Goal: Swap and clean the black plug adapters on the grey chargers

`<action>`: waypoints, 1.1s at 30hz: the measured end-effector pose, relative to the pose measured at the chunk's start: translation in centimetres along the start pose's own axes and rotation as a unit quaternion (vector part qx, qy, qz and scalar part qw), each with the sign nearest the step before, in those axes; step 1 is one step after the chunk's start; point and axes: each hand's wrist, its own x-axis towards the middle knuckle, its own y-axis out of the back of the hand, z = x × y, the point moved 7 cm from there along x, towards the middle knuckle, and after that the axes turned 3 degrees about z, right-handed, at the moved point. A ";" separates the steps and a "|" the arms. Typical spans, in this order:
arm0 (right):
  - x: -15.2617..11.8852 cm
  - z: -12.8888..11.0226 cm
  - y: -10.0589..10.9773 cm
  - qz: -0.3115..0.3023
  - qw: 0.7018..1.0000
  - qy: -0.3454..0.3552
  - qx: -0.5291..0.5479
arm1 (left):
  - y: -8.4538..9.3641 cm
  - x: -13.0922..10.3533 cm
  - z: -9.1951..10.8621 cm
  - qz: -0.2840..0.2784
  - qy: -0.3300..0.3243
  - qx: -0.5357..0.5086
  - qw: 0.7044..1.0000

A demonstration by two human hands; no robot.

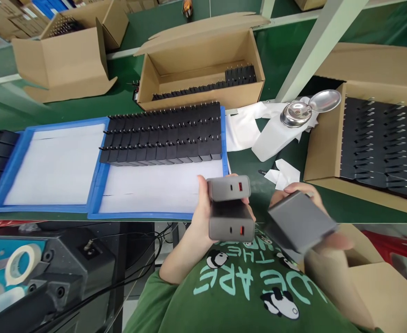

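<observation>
- Right in front of the green shirt with pale lettering (238, 307), the bare left hand (202, 217) is wrapped around two dark-grey boxy blocks with red ports (228, 212), one above the other. If those fingers loosen, I reckon the upper one could slide off.
- Beside that, the bare right hand (333, 243) is gripping a smooth dark-grey block (302, 222), tilted and blurred (might be two in there, honestly can't tell). Slick sides plus a hasty turn could mean a drop, or scuffs if it knocks the pair.
- Just past the hands, the blue-rimmed tray with white lining (154, 189) holds packed rows of black blocks with metal prongs (161, 138). A careless bump might topple the front row or bend a pin.
- Right of the tray, a white plastic bottle with a shiny metal pump top (276, 136) has its lid flipped up. Catch it with a sleeve and it could tip onto the crumpled white wipes (241, 129).
- Writing, nearest first: the shirt says "WE ARE" and "THE", upside down from here; can't make out the rest.
- No brand I can read on the held blocks.
- Way at the back, the stacked brown cartons (19, 25) have print too small to read.
</observation>
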 end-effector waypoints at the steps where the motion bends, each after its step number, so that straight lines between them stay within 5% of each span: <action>1: -0.1 -0.8 1.0 0.013 0.998 0.006 -0.061 | 0.2 0.1 0.0 0.019 0.011 -0.009 1.000; 6: -0.1 -2.5 1.8 -0.004 0.934 0.045 -0.354 | 0.1 0.2 -0.1 0.039 0.057 -0.064 0.996; 15: 0.5 0.8 -1.9 -0.026 0.842 0.057 -0.536 | -0.2 -0.3 -0.1 0.061 0.077 -0.112 0.989; 18: 0.6 0.3 -1.3 -0.064 0.867 0.054 -0.492 | -0.3 -0.1 -0.1 0.033 0.074 -0.074 0.994; 22: 2.8 -4.1 1.8 -0.005 0.934 0.091 -0.345 | -0.9 0.1 -1.2 -0.043 0.092 -0.002 0.995; 24: 4.4 -6.2 2.0 -0.030 0.954 0.131 -0.266 | -0.9 0.0 -2.3 -0.044 0.123 0.046 0.990; 28: 6.7 -7.4 -0.4 -0.153 0.950 0.197 -0.187 | -0.6 -0.2 -4.2 -0.008 0.161 0.060 0.985; 33: 7.2 -6.7 -1.8 -0.112 0.937 0.252 -0.213 | -0.2 -0.2 -5.2 0.012 0.194 0.037 0.980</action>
